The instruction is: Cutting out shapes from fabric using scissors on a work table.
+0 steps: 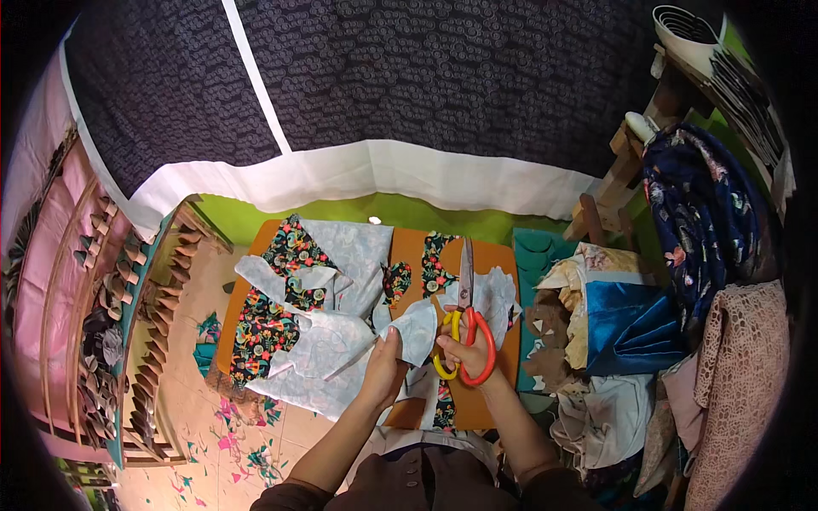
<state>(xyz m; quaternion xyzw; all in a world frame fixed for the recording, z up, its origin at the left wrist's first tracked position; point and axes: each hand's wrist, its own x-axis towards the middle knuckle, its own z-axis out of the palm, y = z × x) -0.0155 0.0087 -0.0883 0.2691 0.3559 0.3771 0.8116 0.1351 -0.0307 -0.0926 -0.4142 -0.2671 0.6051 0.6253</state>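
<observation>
My left hand [385, 373] pinches the lower left edge of a small pale-backed fabric piece [416, 330]. My right hand [474, 359] is closed around the scissors [466, 294], one handle loop yellow and the other red. Their blades point away from me and look closed, beside the fabric piece rather than across it. Below both hands a brown-orange table [409, 247] carries the black floral fabric [264, 336] with its pale reverse side folded up in places. More cut floral scraps [440, 260] lie near the blades.
Folded cloths, including a shiny blue one [630, 328], are heaped at the right beside a beige lace cloth [741, 383]. Teal fabric [541, 247] borders the table. A rack [158, 349] of pointed pieces stands at left. Coloured scraps [260, 460] litter the floor. A dark patterned curtain [426, 77] hangs behind.
</observation>
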